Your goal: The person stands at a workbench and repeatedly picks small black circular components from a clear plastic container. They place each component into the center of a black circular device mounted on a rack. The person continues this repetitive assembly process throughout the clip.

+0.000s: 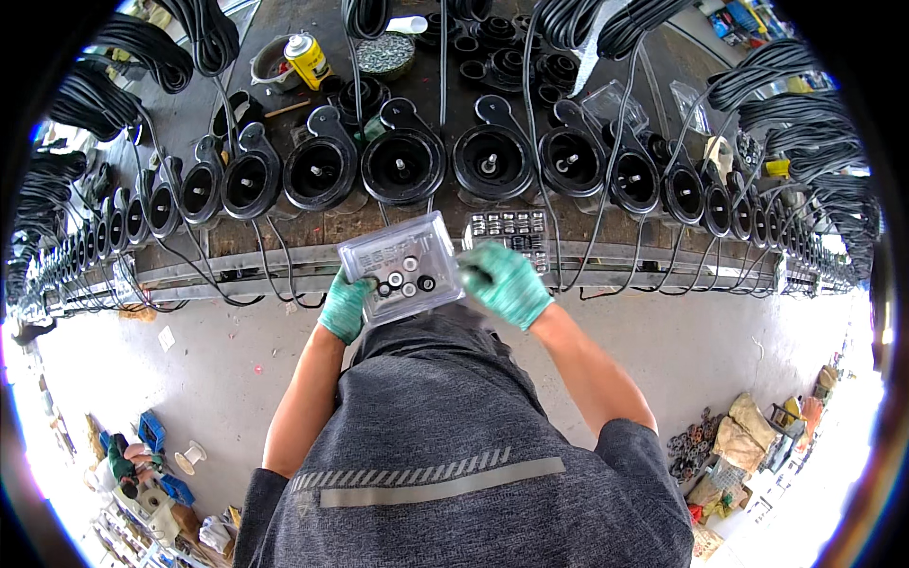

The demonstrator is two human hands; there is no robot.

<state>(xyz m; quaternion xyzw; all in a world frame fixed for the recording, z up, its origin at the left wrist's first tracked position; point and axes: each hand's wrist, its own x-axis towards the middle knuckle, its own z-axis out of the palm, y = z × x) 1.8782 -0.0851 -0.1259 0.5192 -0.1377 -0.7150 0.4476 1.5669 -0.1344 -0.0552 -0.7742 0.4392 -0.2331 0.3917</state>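
Note:
My left hand (pixel 348 305), in a green glove, grips the left edge of a clear plastic box (pixel 383 248), tilted in front of my body. Several small round parts (pixel 409 284), white, metallic and black, lie inside it. Just right of the box is my gloved right hand (pixel 507 286), its fingers smeared by motion, so whether it holds anything cannot be made out. Beyond that hand, a tray of small metal parts (pixel 508 223) sits at the bench edge, partly covered by the hand. Black round housings (pixel 402 166), each with a metal stud in the middle, stand in a row past the box.
Bundled black cables (pixel 137 47) hang above the wooden bench (pixel 331 227), with strands running down past its edge. A yellow spray can (pixel 308 59), a metal bowl (pixel 270 64) and a container of small metal pieces (pixel 386 57) stand farther back. Sacks (pixel 746 431) lie on the floor at right.

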